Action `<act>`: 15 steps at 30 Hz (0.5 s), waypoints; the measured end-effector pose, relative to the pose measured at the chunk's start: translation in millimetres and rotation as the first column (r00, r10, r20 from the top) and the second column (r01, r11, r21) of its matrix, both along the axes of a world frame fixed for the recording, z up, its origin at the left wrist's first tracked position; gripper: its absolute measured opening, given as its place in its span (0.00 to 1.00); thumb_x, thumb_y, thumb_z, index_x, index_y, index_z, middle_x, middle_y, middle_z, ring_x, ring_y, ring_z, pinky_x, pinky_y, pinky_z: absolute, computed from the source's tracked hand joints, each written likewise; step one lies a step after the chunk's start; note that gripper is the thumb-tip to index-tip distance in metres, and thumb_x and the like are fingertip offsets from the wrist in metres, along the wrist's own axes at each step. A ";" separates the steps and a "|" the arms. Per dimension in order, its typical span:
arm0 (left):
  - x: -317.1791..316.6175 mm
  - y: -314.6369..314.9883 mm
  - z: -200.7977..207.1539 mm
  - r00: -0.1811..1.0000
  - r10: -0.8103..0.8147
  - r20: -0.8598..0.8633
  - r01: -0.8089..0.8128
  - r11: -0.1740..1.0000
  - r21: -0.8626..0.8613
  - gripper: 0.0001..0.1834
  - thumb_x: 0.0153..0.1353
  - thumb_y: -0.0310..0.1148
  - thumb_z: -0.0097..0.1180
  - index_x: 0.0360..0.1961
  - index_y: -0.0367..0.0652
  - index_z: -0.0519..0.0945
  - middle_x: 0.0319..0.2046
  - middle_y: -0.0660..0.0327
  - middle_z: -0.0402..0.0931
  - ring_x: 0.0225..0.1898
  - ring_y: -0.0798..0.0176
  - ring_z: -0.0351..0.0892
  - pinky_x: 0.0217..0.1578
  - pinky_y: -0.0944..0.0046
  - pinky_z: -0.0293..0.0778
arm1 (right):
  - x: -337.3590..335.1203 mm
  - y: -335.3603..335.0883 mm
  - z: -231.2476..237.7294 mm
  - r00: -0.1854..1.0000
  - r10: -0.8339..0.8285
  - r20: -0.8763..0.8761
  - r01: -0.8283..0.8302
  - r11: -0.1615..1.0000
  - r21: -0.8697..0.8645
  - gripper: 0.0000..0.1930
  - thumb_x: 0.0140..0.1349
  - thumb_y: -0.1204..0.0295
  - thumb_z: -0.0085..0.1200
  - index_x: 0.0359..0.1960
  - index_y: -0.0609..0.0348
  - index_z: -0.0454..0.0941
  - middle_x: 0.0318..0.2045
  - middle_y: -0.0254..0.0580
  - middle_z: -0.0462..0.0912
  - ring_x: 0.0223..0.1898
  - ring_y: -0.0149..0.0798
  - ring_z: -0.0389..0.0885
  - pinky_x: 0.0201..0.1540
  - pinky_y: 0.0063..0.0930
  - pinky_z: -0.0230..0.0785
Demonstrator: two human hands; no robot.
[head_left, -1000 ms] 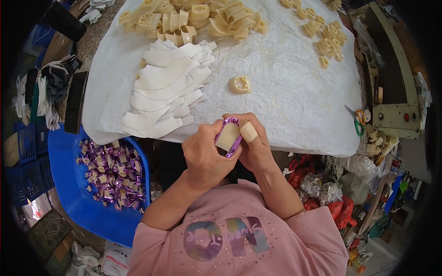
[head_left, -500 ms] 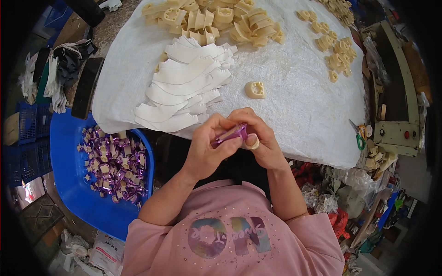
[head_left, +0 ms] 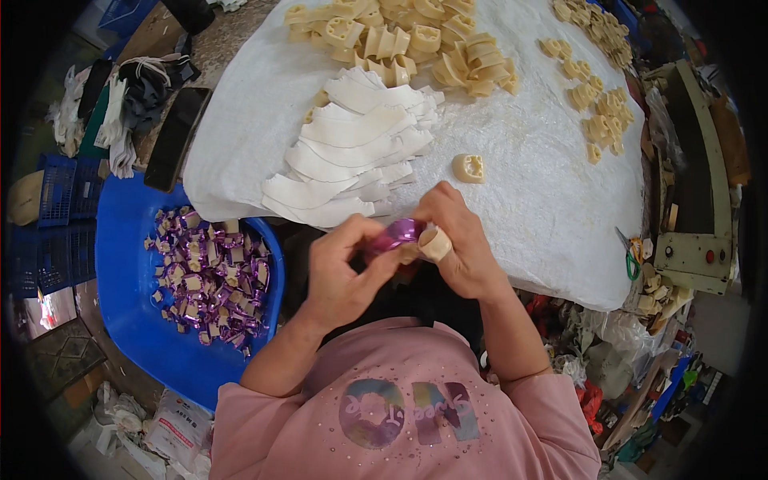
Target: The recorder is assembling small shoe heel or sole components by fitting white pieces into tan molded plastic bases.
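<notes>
Between my two hands, just off the near edge of the table, is a shiny purple-covered block (head_left: 402,233) with some cream showing. My left hand (head_left: 342,260) grips it from the left, thumb underneath. My right hand (head_left: 462,244) holds its right side; a cream cap or wrap covers the thumb tip. Beyond my hands a single cream plastic block (head_left: 469,168), shaped like a small shoe heel, rests on the white sheet. White curved strips (head_left: 352,152) lie overlapped to the left of it. My fingers partly hide the held block.
A heap of cream blocks (head_left: 400,44) lies at the back, with smaller groups (head_left: 606,120) at the right. A blue tub (head_left: 128,304) at my left holds many purple-covered blocks (head_left: 212,280). A dark phone (head_left: 178,140), green-handled scissors (head_left: 632,260) and a greenish metal machine (head_left: 692,248) flank the white-covered table (head_left: 544,200).
The purple-covered block has turned between my fingers, showing a broader purple face. My left hand has opened out slightly from the right one. The whole view has shifted a little.
</notes>
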State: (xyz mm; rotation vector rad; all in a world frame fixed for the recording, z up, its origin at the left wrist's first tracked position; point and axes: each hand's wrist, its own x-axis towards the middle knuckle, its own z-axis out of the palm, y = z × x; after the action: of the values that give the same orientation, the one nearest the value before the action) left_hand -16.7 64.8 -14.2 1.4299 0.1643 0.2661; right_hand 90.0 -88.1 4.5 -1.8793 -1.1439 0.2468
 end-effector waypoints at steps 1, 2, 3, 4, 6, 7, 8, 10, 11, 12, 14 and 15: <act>-7.7 13.7 0.6 0.998 -0.033 -0.044 0.038 0.990 0.133 0.07 0.59 0.24 0.54 0.37 0.33 0.71 0.29 0.63 0.73 0.31 0.73 0.73 0.33 0.74 0.70 | 4.6 6.6 1.0 1.000 -0.026 -0.005 0.026 0.998 0.057 0.12 0.57 0.67 0.53 0.39 0.60 0.73 0.31 0.42 0.71 0.37 0.47 0.66 0.42 0.35 0.59; -13.8 22.5 -4.1 0.997 0.071 -0.043 -0.061 0.981 0.185 0.08 0.59 0.22 0.53 0.39 0.34 0.71 0.30 0.62 0.73 0.31 0.73 0.72 0.34 0.74 0.70 | 9.7 13.3 2.0 0.999 -0.051 -0.013 0.053 0.992 0.113 0.12 0.56 0.68 0.54 0.39 0.60 0.74 0.31 0.42 0.71 0.38 0.46 0.66 0.43 0.35 0.58; -21.8 38.3 -12.6 0.983 0.183 -0.016 -0.170 0.936 0.309 0.08 0.59 0.22 0.52 0.40 0.33 0.72 0.33 0.61 0.74 0.32 0.73 0.73 0.35 0.73 0.70 | 15.2 21.2 2.3 0.992 -0.117 0.046 0.112 0.990 0.086 0.13 0.54 0.71 0.56 0.42 0.58 0.75 0.33 0.42 0.72 0.39 0.45 0.67 0.44 0.35 0.57; -27.0 48.1 -13.3 0.950 0.313 -0.012 -0.284 0.877 0.388 0.08 0.59 0.21 0.51 0.41 0.33 0.73 0.35 0.61 0.74 0.34 0.72 0.73 0.37 0.73 0.70 | 21.2 24.9 1.7 0.992 -0.117 0.048 0.113 0.990 0.085 0.13 0.54 0.71 0.56 0.42 0.58 0.75 0.33 0.42 0.72 0.39 0.45 0.67 0.44 0.35 0.57; -46.5 80.8 -29.3 0.857 0.515 -0.023 -0.412 0.710 0.571 0.09 0.59 0.22 0.52 0.42 0.34 0.74 0.35 0.63 0.74 0.36 0.73 0.73 0.38 0.73 0.69 | 33.3 33.8 1.0 0.908 -0.261 0.329 0.289 0.957 -0.038 0.15 0.52 0.72 0.57 0.42 0.57 0.76 0.36 0.41 0.73 0.42 0.45 0.67 0.46 0.36 0.56; -59.4 96.8 -38.3 0.793 0.609 -0.023 -0.464 0.628 0.625 0.10 0.59 0.22 0.52 0.43 0.34 0.75 0.35 0.63 0.74 0.36 0.72 0.73 0.38 0.72 0.70 | 37.8 38.7 -1.4 0.882 -0.309 0.356 0.355 0.932 -0.071 0.14 0.50 0.74 0.56 0.41 0.56 0.77 0.37 0.41 0.73 0.44 0.44 0.67 0.47 0.38 0.54; -75.8 114.4 -47.6 0.732 0.681 -0.022 -0.488 0.547 0.680 0.12 0.58 0.24 0.54 0.45 0.35 0.75 0.35 0.62 0.75 0.34 0.70 0.74 0.37 0.71 0.70 | 42.4 41.9 -2.4 0.884 -0.304 0.355 0.350 0.934 -0.070 0.14 0.50 0.74 0.56 0.41 0.56 0.77 0.37 0.41 0.73 0.44 0.44 0.67 0.47 0.38 0.54; -103.4 133.7 -42.5 0.609 0.781 -0.139 -0.479 0.502 0.720 0.15 0.57 0.26 0.55 0.47 0.38 0.75 0.39 0.57 0.74 0.40 0.64 0.74 0.42 0.66 0.69 | 51.1 46.3 -6.0 0.828 -0.396 0.396 0.464 0.881 -0.088 0.13 0.48 0.77 0.56 0.39 0.56 0.77 0.37 0.40 0.73 0.44 0.44 0.67 0.48 0.39 0.52; -120.0 147.3 -47.9 0.540 0.842 0.003 -0.432 0.274 0.859 0.15 0.56 0.25 0.55 0.46 0.38 0.75 0.40 0.56 0.73 0.42 0.60 0.72 0.44 0.63 0.68 | 54.2 49.2 -5.6 0.831 -0.391 0.396 0.457 0.885 -0.086 0.13 0.48 0.77 0.56 0.39 0.56 0.77 0.37 0.40 0.73 0.44 0.44 0.67 0.48 0.39 0.52; -123.2 151.2 -45.4 0.484 0.861 0.156 -0.353 0.029 0.935 0.15 0.54 0.25 0.56 0.44 0.37 0.76 0.41 0.55 0.71 0.43 0.57 0.71 0.45 0.60 0.67 | 56.7 51.5 -6.8 0.818 -0.402 0.412 0.477 0.874 -0.094 0.13 0.47 0.78 0.55 0.38 0.56 0.77 0.37 0.40 0.74 0.44 0.44 0.67 0.48 0.40 0.52; -118.0 149.0 -44.7 0.472 0.852 0.226 -0.376 -0.038 0.926 0.16 0.54 0.25 0.55 0.45 0.37 0.75 0.43 0.54 0.70 0.46 0.55 0.69 0.48 0.58 0.65 | 59.9 56.7 -7.7 0.806 -0.408 0.430 0.492 0.865 -0.102 0.13 0.46 0.79 0.54 0.37 0.57 0.78 0.36 0.40 0.74 0.43 0.44 0.67 0.48 0.40 0.51; -108.1 143.4 -39.6 0.461 0.837 0.295 -0.400 -0.101 0.911 0.17 0.54 0.24 0.55 0.46 0.38 0.75 0.44 0.53 0.69 0.49 0.53 0.67 0.50 0.57 0.63 | 60.8 59.5 -8.2 0.804 -0.415 0.426 0.507 0.852 -0.127 0.13 0.45 0.79 0.54 0.35 0.57 0.77 0.35 0.40 0.74 0.43 0.44 0.67 0.48 0.40 0.51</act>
State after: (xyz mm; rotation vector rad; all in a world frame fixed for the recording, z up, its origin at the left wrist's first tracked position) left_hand -124.7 208.2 -53.7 2.5380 1.3450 1.0819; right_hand 150.7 -28.6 -3.7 -2.4327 -0.8785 -0.2949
